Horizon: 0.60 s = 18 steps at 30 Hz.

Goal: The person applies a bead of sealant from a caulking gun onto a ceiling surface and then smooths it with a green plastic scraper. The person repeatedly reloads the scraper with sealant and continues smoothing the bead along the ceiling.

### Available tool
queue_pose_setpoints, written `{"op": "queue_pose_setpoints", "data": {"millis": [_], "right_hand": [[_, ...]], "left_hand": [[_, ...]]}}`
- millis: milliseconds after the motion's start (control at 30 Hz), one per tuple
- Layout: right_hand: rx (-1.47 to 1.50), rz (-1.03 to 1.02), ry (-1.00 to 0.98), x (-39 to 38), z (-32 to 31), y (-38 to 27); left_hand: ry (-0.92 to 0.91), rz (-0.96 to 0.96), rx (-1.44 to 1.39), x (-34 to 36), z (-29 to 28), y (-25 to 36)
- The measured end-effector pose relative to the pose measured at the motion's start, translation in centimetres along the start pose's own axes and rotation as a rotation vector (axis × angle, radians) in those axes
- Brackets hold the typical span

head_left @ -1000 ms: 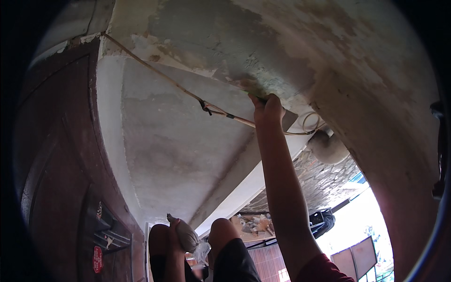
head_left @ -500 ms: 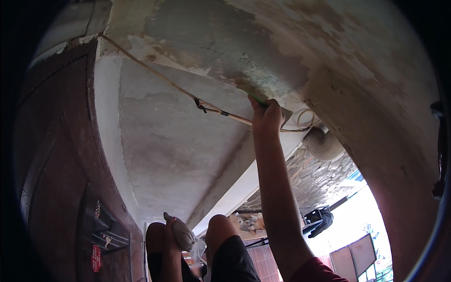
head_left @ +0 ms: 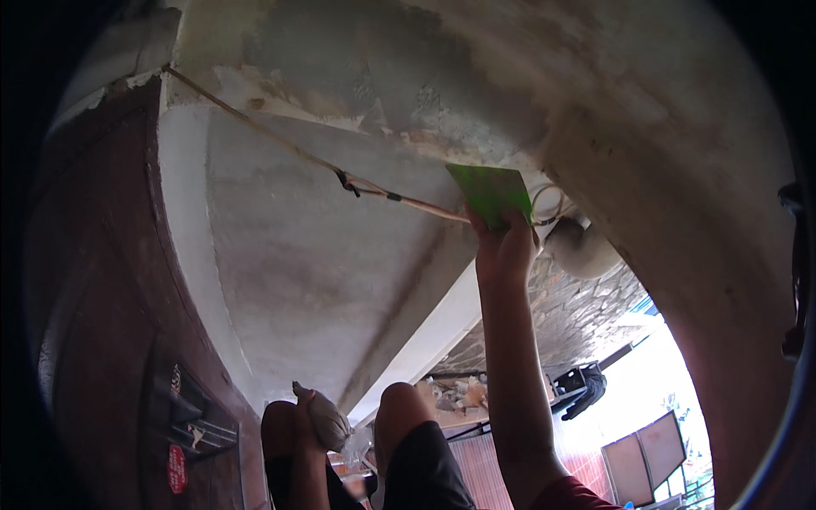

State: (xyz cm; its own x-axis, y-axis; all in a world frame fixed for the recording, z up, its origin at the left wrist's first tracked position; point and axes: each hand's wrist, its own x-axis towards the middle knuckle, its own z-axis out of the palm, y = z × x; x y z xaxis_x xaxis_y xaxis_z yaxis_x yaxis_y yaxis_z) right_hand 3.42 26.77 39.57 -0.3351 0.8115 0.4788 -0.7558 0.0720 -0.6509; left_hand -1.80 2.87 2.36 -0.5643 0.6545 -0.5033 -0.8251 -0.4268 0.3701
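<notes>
My right hand [head_left: 506, 242], at the end of a raised forearm, grips a flat green square spreader [head_left: 489, 189], its broad face showing just below rough, patched plaster [head_left: 408, 93]; whether its edge touches the plaster I cannot tell. Behind the spreader runs a tan cable [head_left: 399, 198], with a dark knot or tie and a loop at its right end. My left hand [head_left: 306, 418] is low beside my bent knees, closed on a plastic bag [head_left: 330, 421] of grey paste, its twisted top pointing up.
A dark brown panelled door [head_left: 98, 255] stands along the left. A rounded pale object [head_left: 586, 255] is beside the cable loop. Below lie a board with rubble [head_left: 450, 395] and a black bundle [head_left: 586, 391]. A bright opening with a leaning panel [head_left: 642, 459] is at lower right.
My right hand has moved slightly right and down, and the green spreader has turned from mostly hidden to showing its broad face. My left hand still holds the bag.
</notes>
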Motion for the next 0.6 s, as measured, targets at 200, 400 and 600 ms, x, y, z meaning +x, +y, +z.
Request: {"op": "queue_pose_setpoints", "data": {"millis": [200, 400, 600], "right_hand": [[-0.092, 0.192, -0.101, 0.4, -4.9, 1.4], [-0.053, 0.411, -0.161, 4.1, -4.2, 4.4], [0.000, 0.464, -0.196, 6.9, -1.3, 6.8]], "left_hand": [[0.008, 0.031, 0.089, -1.2, 0.1, -0.2], [0.051, -0.024, 0.027, -1.0, 1.4, 0.2], [0.099, -0.033, 0.044, -1.0, 2.9, -0.2]]}}
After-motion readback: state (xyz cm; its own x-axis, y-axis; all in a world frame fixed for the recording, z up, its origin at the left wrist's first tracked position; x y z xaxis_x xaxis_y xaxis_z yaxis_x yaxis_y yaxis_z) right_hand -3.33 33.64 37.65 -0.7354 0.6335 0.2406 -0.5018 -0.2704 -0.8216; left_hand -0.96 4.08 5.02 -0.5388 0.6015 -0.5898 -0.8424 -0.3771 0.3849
